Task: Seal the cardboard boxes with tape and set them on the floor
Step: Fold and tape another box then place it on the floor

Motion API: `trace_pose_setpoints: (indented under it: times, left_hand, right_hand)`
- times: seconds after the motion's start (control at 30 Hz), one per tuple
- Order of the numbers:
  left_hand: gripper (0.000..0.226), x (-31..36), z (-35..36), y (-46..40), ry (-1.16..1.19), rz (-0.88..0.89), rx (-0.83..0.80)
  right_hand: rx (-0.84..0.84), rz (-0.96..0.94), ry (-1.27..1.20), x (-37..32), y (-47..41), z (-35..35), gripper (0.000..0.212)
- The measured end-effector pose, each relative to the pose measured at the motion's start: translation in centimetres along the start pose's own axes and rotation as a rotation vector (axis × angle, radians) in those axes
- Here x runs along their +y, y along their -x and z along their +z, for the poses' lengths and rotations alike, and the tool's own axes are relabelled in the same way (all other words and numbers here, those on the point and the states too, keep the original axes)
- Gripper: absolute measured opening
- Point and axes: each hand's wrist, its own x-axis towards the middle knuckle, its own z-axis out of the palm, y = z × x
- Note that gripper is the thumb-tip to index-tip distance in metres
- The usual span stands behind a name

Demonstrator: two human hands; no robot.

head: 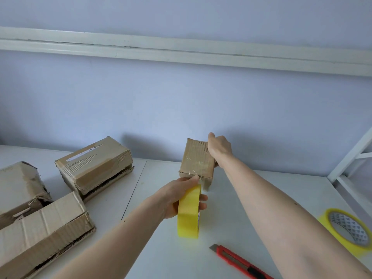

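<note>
White tabletop [231, 222] against a pale blue wall. Small brown cardboard box [196, 164] stands mid-tabletop; right hand [219, 148] grips its far top corner, fingers hidden. Left hand [181, 196] grips the yellow tape roll [188, 214] just beside the box's near edge. Second yellow tape roll [348, 228] is cut off at the frame's right.

On the surface [161, 258], a small box [196, 164] is placed at twelve o'clock, three larger boxes [94, 164] at nine, a cutter [241, 262] at five, and a spare roll [348, 228], seemingly flat, at three.
</note>
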Motion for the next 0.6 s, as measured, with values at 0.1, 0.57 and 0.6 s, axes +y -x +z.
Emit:
trace_pose_setpoints:
  times: [0.1, 0.57, 0.6]
  left_hand:
    - [0.038, -0.2, -0.1, 0.7, -0.034, 0.037, -0.026]
    - [0.046, -1.6, 2.0, 2.1, 0.076, -0.044, 0.027]
    - [0.043, -1.6, 1.9, 2.2, 0.064, -0.045, 0.017]
  right_hand:
    - [-0.019, 0.019, -0.017, 0.2, 0.3, -0.3, 0.041]
    - [-0.13, -0.489, 0.701, 1.4, 5.8, 1.5, 0.07]
    - [-0.154, -0.471, 0.717, 1.9, 6.0, 1.8, 0.072]
